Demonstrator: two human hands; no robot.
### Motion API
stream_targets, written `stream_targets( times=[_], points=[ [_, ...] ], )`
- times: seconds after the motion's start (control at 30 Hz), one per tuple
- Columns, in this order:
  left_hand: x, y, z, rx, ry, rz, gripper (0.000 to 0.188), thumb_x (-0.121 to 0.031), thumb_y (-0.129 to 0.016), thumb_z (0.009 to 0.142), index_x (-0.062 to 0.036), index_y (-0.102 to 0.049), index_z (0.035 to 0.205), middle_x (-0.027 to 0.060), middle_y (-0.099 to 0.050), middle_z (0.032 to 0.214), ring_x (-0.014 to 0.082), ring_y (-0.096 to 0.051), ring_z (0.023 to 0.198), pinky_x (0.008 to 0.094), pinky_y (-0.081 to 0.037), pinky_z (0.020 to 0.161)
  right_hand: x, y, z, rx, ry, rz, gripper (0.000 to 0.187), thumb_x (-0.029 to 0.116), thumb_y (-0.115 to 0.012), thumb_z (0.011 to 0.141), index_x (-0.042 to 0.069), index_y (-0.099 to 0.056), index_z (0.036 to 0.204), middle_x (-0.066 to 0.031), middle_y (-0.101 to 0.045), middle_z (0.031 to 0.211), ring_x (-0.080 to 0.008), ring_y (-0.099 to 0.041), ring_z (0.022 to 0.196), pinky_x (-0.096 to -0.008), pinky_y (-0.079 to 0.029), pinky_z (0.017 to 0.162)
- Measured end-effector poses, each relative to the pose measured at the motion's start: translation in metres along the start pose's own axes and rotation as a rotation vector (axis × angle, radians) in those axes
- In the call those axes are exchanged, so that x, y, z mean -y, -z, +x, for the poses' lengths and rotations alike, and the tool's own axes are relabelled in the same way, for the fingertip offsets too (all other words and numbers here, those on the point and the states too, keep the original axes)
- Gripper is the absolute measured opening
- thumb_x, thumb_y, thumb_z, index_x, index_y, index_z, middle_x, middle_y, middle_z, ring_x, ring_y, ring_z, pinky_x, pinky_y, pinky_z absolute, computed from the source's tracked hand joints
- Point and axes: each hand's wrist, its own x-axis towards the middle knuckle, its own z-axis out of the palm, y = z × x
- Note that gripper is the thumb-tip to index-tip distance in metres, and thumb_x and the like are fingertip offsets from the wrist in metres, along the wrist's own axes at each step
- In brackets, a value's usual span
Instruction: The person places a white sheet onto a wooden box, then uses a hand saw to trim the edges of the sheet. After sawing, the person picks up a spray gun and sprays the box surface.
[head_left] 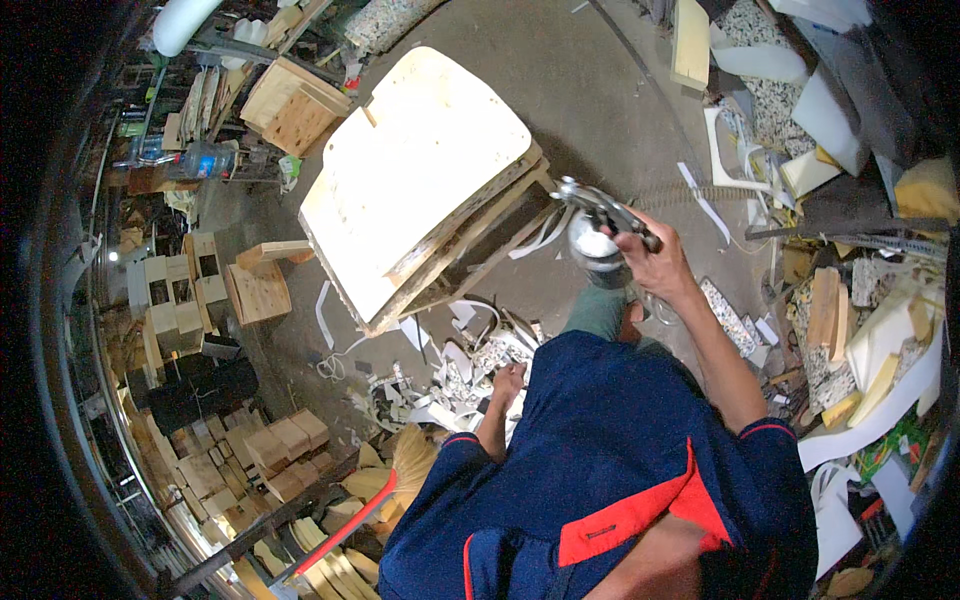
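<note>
My right hand is closed around the handle of a spray gun, a metal one with a round silver cup under its body. The gun's nozzle points left, towards a cream-coloured foam panel with rounded corners, and stays apart from it. The panel lies flat on a rough wooden stand. My left hand hangs low beside my body, its fingers curled in, and I see nothing in it. Behind it, foam scraps cover the floor.
Stacked wooden blocks and plywood pieces stand on the left. A broom with a red handle lies at the lower left. Speckled and white foam offcuts pile up on the right. A thin hose shows below my right hand.
</note>
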Motion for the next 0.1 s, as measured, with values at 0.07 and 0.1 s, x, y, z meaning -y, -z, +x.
stream_targets(
  times=[0.07,0.1],
  points=[
    [-0.027,0.008,-0.002,0.034,0.073,0.128,0.058,-0.049,-0.064,0.092,0.0055,-0.068,0.114,0.0233,-0.072,0.099,0.0297,-0.069,0.091,0.0388,-0.051,0.085,-0.022,0.033,-0.009,-0.102,-0.027,-0.061,0.057,0.045,-0.07,0.093,-0.002,-0.063,0.125,-0.0161,-0.071,0.104,-0.0182,-0.067,0.091,-0.0334,-0.053,0.079],
    [-0.041,0.001,0.002,0.038,0.067,0.139,0.058,-0.049,-0.064,0.092,0.0055,-0.068,0.114,0.0233,-0.072,0.099,0.0297,-0.069,0.091,0.0388,-0.051,0.085,-0.032,0.05,-0.012,-0.154,-0.046,-0.091,0.057,0.045,-0.069,0.093,-0.002,-0.063,0.125,-0.0148,-0.07,0.103,-0.0177,-0.066,0.09,-0.0324,-0.052,0.078]
  ],
)
